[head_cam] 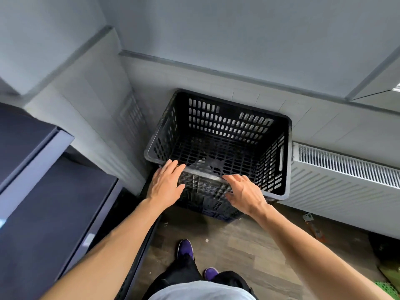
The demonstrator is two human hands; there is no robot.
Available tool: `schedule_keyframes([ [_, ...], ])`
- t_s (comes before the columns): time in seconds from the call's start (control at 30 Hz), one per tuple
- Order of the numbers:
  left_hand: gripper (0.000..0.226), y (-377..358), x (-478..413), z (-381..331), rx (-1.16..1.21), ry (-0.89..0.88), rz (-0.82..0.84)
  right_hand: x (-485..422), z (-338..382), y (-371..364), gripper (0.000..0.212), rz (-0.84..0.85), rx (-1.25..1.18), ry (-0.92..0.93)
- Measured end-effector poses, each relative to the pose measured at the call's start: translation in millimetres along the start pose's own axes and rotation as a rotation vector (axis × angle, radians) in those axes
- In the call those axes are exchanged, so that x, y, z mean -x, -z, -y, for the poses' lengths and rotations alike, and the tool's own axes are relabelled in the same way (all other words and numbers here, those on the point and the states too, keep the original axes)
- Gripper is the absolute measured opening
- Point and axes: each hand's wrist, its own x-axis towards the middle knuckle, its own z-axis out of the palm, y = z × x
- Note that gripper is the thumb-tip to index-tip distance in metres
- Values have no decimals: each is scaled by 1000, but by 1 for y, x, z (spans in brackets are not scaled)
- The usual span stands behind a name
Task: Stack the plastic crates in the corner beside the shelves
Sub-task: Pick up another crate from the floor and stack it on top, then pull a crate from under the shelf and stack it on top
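Hovering at the near rim of the black crate (216,131), left hand (166,185) and right hand (245,192) are spread open, gripping nothing; the crate sits in the corner at twelve o'clock.

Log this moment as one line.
crate: in corner beside radiator | left hand: open, at near rim | right hand: open, at near rim
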Motion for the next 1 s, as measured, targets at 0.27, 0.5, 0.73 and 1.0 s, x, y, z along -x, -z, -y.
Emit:
schedule_keyframes([
  [0.27, 66, -42, 96, -44, 104, 220, 90, 34, 8, -2, 48, -119, 5, 310],
  [0.5, 59, -63, 198, -43, 277, 497, 26, 54, 50, -27, 49, 213, 54, 470],
  [0.73, 57, -80, 308, -22, 352, 852, -66, 68, 132, -65, 52, 417, 168, 697],
  [1.0, 58, -127, 426, 1, 429, 1044, -61, 107, 210, -128, 54, 595, 259, 802],
])
